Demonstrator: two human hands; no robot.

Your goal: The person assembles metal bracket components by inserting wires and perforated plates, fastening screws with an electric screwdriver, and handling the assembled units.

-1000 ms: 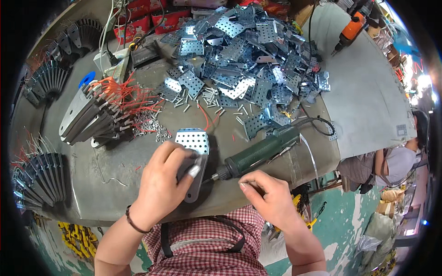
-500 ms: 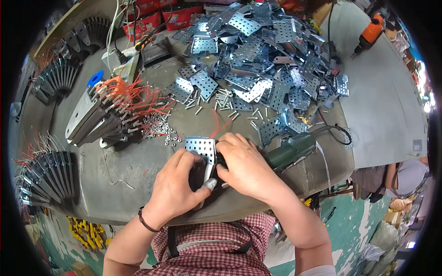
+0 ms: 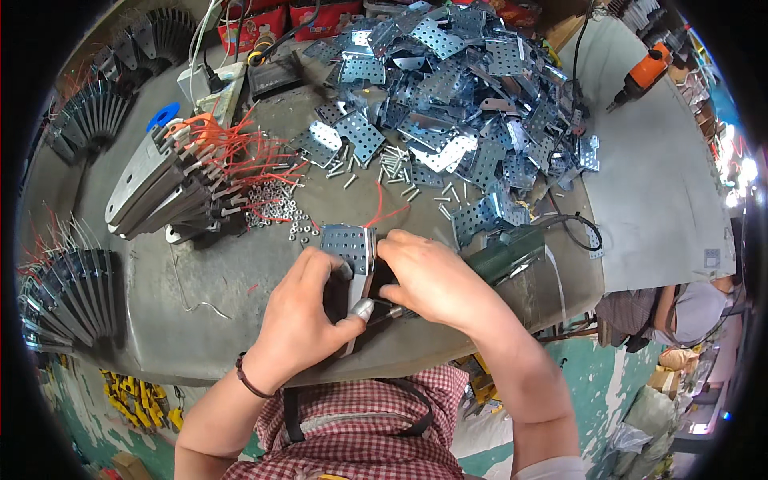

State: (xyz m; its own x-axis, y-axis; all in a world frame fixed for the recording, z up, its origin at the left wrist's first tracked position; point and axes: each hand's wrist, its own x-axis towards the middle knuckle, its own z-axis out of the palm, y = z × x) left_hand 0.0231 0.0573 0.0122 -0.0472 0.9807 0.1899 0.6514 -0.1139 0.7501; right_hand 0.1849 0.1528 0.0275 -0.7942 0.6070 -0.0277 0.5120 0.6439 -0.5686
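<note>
Upright at the near edge of the bench is a perforated metal bracket joined to a pale flat bar, with red wires behind it. My left hand is closed round its left side, the silver-coated thumb pressing the bar low down. Curled fingers of my right hand meet the bracket's right edge; their tips are partly hidden. Beside and beneath that hand lies a green power tool, its thin shaft pointing at the bar. Any small fastener between the right fingers is hidden.
Perforated brackets are heaped at the back, with loose screws and nuts before them. Wired metal assemblies stand at left; fanned stacks line the far left. An orange drill lies on the right-hand board.
The view has shifted slightly. The bracket has turned a little, so its face looks darker and more of the bar shows. Both hands keep their hold in nearly the same place.
</note>
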